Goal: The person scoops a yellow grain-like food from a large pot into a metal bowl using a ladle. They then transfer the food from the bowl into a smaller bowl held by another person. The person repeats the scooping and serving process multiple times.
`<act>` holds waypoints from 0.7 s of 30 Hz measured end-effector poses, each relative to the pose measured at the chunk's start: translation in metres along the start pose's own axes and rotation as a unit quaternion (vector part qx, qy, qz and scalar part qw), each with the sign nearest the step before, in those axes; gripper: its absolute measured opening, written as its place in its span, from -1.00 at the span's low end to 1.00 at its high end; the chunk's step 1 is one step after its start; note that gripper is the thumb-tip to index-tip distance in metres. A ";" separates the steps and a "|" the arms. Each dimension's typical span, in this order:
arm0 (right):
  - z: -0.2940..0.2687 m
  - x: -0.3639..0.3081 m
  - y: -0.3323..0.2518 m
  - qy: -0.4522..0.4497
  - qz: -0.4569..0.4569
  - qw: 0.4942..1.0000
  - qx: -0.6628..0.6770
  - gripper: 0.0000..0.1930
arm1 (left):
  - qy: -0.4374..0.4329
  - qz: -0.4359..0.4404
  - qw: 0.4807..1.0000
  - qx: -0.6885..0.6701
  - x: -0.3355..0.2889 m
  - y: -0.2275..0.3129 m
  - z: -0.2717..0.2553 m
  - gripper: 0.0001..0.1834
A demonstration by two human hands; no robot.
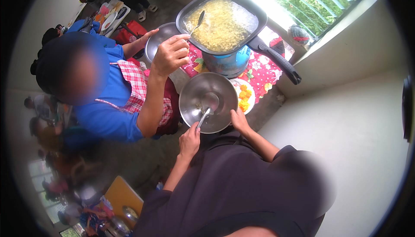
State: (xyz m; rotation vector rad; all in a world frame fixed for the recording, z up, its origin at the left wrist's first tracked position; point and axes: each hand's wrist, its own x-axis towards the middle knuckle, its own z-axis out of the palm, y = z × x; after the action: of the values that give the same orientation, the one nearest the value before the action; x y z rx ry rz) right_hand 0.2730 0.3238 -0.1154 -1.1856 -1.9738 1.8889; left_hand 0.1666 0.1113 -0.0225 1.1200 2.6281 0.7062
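My left hand (pixel 189 143) is closed around the handle of a metal ladle (pixel 205 117), whose round head rests inside a steel mixing bowl (pixel 190 91). A few small bits lie in the bowl beside the ladle. My right hand (pixel 239 119) grips the bowl's right rim, holding it close to my body. Just beyond the bowl, a square black pan (pixel 186 12) holds small yellow pieces in cloudy liquid. A co-worker's hand (pixel 172 54) holds a spoon (pixel 199 20) over the pan; their other hand is at a second steel bowl (pixel 156 42).
The pan stands on a blue round base (pixel 229 63) over a red patterned cloth (pixel 263 70). Its long handle (pixel 276 60) juts toward the right wall. A white plate (pixel 252 104) with orange pieces sits right of my bowl. The co-worker (pixel 108 103) stands close on the left.
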 end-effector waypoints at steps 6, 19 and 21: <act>0.000 0.001 -0.001 -0.009 0.000 1.000 -0.001 -0.55 | -0.002 -0.007 1.000 -0.006 -0.001 0.002 -0.001 -0.69; 0.000 0.005 0.000 0.005 0.004 1.000 0.008 -0.52 | -0.011 0.004 1.000 -0.009 0.005 -0.001 0.000 -0.68; 0.000 0.005 0.000 0.000 0.005 1.000 0.007 -0.52 | -0.010 0.005 1.000 -0.011 0.005 -0.002 0.000 -0.68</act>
State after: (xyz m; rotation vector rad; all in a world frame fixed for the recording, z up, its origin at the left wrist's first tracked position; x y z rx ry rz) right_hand 0.2694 0.3268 -0.1171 -1.1952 -1.9553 1.9035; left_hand 0.1620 0.1142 -0.0235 1.1300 2.5931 0.7194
